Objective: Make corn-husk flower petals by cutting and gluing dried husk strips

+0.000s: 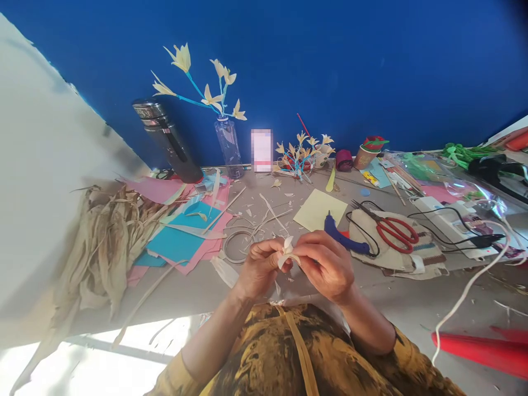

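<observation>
Close in front of my body, both hands meet around a small cream husk flower (287, 254) with a few pointed petals. My left hand (259, 265) pinches it from the left. The fingers of my right hand (324, 263) are closed on its petals from the right; the exact grip is partly hidden. A thin pale stem or strip (275, 214) runs up and away behind the flower. Just beyond my right hand lies a blue hot glue gun (345, 236), beside a pale yellow paper square (320, 209). A coil of wire (239, 246) rests left of my left hand.
Dried corn husks (107, 242) hang over the table's left edge, next to blue paper (177, 236). A dark thermos (169, 143) and a plastic bottle (227, 144) with flowers stand behind. Red-handled scissors (398, 234) lie on cloth at right, near a power strip (457, 225).
</observation>
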The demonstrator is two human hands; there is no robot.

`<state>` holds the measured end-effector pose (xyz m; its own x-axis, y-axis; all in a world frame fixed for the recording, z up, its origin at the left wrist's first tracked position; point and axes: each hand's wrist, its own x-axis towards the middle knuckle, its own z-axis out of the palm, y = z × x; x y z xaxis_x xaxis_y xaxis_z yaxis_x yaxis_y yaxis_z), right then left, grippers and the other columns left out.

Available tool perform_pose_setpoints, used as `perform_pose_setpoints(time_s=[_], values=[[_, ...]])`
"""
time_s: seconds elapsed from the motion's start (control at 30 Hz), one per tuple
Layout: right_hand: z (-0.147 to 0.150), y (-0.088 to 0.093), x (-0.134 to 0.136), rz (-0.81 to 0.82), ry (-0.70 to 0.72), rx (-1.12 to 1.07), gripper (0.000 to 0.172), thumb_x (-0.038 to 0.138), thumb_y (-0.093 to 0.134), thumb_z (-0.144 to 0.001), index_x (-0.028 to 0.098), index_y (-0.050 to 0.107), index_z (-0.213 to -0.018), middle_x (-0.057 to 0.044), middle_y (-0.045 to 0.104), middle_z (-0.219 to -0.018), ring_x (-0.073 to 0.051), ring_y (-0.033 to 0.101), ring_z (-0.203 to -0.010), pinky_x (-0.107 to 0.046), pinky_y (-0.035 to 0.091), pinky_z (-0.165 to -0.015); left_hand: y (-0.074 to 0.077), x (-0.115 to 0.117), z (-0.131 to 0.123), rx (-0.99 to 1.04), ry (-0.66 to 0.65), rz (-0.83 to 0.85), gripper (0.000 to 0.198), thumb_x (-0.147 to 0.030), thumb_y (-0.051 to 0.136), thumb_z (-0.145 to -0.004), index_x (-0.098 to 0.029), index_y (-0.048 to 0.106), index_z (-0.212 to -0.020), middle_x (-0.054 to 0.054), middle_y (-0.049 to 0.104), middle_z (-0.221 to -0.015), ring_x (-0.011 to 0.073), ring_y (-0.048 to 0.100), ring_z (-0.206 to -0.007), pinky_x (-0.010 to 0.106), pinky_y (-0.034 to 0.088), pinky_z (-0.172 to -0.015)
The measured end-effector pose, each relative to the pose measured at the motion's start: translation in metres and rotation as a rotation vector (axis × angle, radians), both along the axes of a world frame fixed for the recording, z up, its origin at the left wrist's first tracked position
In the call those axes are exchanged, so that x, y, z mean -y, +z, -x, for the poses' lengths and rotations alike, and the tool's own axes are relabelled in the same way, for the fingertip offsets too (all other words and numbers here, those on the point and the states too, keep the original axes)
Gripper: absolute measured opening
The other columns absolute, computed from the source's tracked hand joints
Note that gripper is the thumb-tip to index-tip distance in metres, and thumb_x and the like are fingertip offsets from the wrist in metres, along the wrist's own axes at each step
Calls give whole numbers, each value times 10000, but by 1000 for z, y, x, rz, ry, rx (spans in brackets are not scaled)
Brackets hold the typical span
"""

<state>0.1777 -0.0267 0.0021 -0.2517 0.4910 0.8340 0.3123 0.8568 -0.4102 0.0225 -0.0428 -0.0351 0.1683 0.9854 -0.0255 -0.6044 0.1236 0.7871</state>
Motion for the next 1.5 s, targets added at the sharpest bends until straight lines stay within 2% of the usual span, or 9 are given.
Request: perform_pose_setpoints(time_s=[0.37, 0.57, 0.73, 0.83, 0.93, 1.1, 1.27, 1.37, 1.5], values=[[-2, -8, -2, -42, 6, -8, 205, 68, 642, -877, 229, 689, -995, -60, 713, -829, -171, 662, -704, -287, 552, -630, 12, 3, 1, 16, -21, -11, 258, -324, 866, -665, -132, 694, -683, 12, 595, -618, 88, 479, -536, 223, 390, -536], [-8, -9, -1, -11, 1, 7, 125, 116, 670, -880, 212, 690, -959, -67, 710, -815, -175, 666, -694, -286, 554, -619, 10, 5, 2, -29, -61, -76, 203, -315, 806, -751, -140, 706, -722, 14, 588, -643, 92, 475, -564, 230, 376, -571], [-11, -14, 4, 21, 2, 21, 148, 115, 673, -875, 224, 693, -973, -59, 716, -813, -175, 669, -701, -282, 551, -622, 3, 6, 4, -80, -41, -108, 186, -316, 794, -763, -149, 716, -744, 22, 587, -686, 111, 485, -608, 243, 376, -595], [-13, -20, 9, 115, 11, -12, 111, 140, 707, -857, 221, 688, -930, -48, 699, -803, -146, 610, -608, -254, 501, -532, -4, 8, 7, -164, -6, -109, 205, -342, 757, -802, -149, 709, -754, 25, 578, -681, 123, 482, -626, 251, 368, -610], [-17, -24, 13, 302, 26, -114, 15, 215, 662, -900, 207, 675, -898, -51, 653, -799, -140, 547, -583, -262, 444, -500, -8, 10, 10, -246, 23, -133, 205, -351, 733, -824, -157, 699, -764, 19, 568, -675, 129, 480, -625, 260, 364, -617], [-17, -18, 16, 565, 155, -171, 203, 363, 575, -951, 188, 676, -935, -69, 631, -860, -173, 556, -693, -293, 443, -582, -1, 14, 11, -354, 81, -210, 216, -342, 738, -818, -156, 701, -715, 26, 566, -685, 135, 482, -642, 261, 368, -617], [-5, -14, 20, 647, 87, -144, 190, 273, 606, -919, 190, 621, -749, -13, 581, -701, -133, 476, -584, -259, 374, -517, 0, 16, 13, -341, 88, -225, 184, -320, 766, -793, -162, 713, -715, 28, 574, -699, 138, 490, -662, 261, 377, -630], [2, -15, 23, 660, 54, -176, 205, 266, 601, -920, 190, 605, -730, 0, 558, -675, -126, 456, -576, -256, 361, -518, -5, 17, 15, -277, 73, -207, 195, -337, 780, -780, -160, 717, -725, 33, 584, -716, 141, 505, -679, 265, 392, -653], [5, -16, 23, 705, 75, -210, 242, 292, 586, -943, 186, 598, -726, 5, 539, -657, -122, 446, -573, -255, 349, -518, -10, 17, 13, -127, 17, -118, 238, -369, 797, -761, -157, 702, -710, 20, 580, -699, 112, 498, -603, 248, 392, -595]])
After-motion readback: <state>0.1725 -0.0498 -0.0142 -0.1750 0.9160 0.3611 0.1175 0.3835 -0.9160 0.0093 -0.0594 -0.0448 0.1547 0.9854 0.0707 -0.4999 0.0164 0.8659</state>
